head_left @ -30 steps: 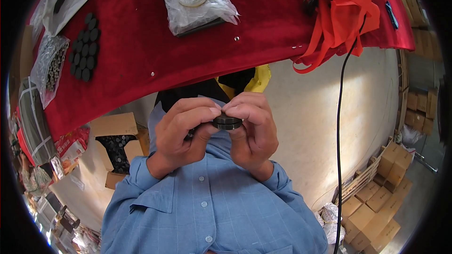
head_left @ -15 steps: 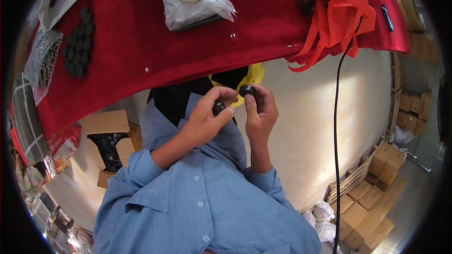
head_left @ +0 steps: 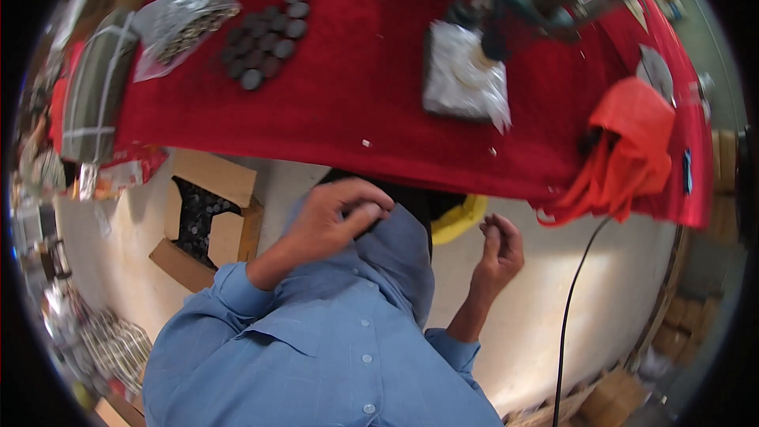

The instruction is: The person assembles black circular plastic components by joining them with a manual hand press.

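My left hand (head_left: 332,220) is in front of the red-covered table's near edge, over my lap, with its fingers curled toward the thumb. A dark round piece (head_left: 364,227) partly shows in its grip, mostly hidden and blurred. Further right, beside a yellow bag (head_left: 459,219), is my right hand (head_left: 501,253), thumb and fingers drawn together. Whatever it may hold at the fingertips is too small to make out. Several black round pieces (head_left: 266,43) lie grouped on the table at the left.
An open cardboard box (head_left: 237,236) of black pieces stands on the floor at left. On the red tablecloth (head_left: 332,103) lie a bag of small metal parts (head_left: 180,28), a plastic-covered device (head_left: 462,83) and a red cloth bag (head_left: 632,138). A black cable (head_left: 571,300) hangs at right.
My hands have moved apart, the right one away to the right from the left. The view has swung left, showing more of the table. The black round piece no longer shows clearly in my right hand.
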A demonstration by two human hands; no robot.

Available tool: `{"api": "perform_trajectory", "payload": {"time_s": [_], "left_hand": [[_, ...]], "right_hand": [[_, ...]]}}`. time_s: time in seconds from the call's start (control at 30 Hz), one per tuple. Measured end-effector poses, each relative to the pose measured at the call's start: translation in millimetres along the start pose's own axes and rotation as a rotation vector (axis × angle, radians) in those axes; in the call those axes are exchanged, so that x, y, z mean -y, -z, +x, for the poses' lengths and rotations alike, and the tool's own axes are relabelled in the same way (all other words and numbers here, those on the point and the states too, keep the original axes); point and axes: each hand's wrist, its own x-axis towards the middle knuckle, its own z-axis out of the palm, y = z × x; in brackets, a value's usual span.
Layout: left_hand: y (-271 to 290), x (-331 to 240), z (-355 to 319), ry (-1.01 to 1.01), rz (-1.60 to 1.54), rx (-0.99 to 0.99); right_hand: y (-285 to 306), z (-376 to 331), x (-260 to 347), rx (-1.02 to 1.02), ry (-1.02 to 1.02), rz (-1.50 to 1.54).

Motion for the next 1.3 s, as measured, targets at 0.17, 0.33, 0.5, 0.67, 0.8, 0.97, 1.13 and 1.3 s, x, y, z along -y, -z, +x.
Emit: {"api": "perform_trajectory", "payload": {"time_s": [0.17,0.33,0.5,0.67,0.8,0.97,1.13,1.3], "left_hand": [[102,-7,-3,-0.407,0.779,-0.807],[175,7,28,-0.214,1.065,-0.877],[202,16,58,-0.147,1.114,-0.76],[196,13,71,-0.149,1.163,-0.772],[200,11,82,-0.132,1.174,-0.727],[208,12,81,-0.257,1.207,-0.625],[187,3,103,-0.463,1.159,-0.379],[153,-12,132,-0.523,1.149,-0.199]], "right_hand": [[-51,25,65,0.183,0.209,0.143],[-124,58,98,0.472,0.405,0.111],[-249,107,130,0.546,0.749,-0.012],[-367,156,128,0.604,0.976,-0.189],[-409,160,100,0.786,0.974,-0.351],[-396,140,88,0.814,0.979,-0.398],[-333,136,88,0.675,0.808,-0.526],[-264,144,64,0.476,0.753,-0.527]]}}
